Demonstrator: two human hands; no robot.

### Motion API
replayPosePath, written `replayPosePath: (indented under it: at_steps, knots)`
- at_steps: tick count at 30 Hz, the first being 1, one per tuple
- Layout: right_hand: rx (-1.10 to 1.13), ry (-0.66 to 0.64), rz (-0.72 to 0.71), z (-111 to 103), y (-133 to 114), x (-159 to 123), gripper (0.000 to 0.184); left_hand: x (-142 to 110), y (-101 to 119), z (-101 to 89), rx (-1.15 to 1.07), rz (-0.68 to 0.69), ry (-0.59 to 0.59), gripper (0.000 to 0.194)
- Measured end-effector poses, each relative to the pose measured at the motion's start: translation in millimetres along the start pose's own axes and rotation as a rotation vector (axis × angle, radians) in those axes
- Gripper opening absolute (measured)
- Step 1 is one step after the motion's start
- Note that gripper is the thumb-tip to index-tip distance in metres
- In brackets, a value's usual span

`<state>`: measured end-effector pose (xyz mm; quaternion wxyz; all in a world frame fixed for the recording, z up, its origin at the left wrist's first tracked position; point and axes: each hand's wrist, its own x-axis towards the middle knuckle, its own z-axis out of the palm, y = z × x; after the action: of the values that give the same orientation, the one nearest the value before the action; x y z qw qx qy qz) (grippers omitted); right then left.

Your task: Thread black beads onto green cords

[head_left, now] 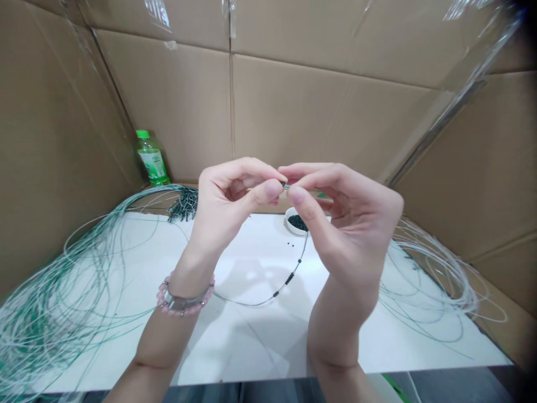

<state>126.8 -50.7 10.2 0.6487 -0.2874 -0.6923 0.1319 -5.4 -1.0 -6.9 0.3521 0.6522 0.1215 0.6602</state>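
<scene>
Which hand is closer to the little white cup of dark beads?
Right. The right hand is just up and to the right of the white cup, partly covering it in view, while the left hand is farther away, to the cup's left.

Glossy beads [297, 223]; smooth plastic cord [251, 304]
</scene>
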Motion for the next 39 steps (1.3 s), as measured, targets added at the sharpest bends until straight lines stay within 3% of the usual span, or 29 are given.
replayPosePath:
  at_steps: [7,19,30,34,39]
  knots:
    - [0.002,0.027,-0.002,1.6,2.7,-0.8,0.011,-2.2,1.6,4.6,0.071,0.1,0.006,0.007]
    - [0.163,-0.103,0.07,-1.5,4.7,0.9,0.01,-6.4,4.6,12.0,0.101,0.263,0.088,0.009]
    - [0.31,0.065,-0.01,24.9,3.0,-3.6,0.011,-8.1,0.3,17.5,0.036,0.401,0.261,0.006]
    - [0.229,0.089,-0.025,26.1,2.9,-2.3,0.01,-7.7,0.7,15.3,0.029,0.384,0.255,0.006]
    - [0.106,0.151,-0.093,22.1,4.4,0.2,0.01,-2.4,-2.7,8.8,-0.137,0.235,0.121,0.006]
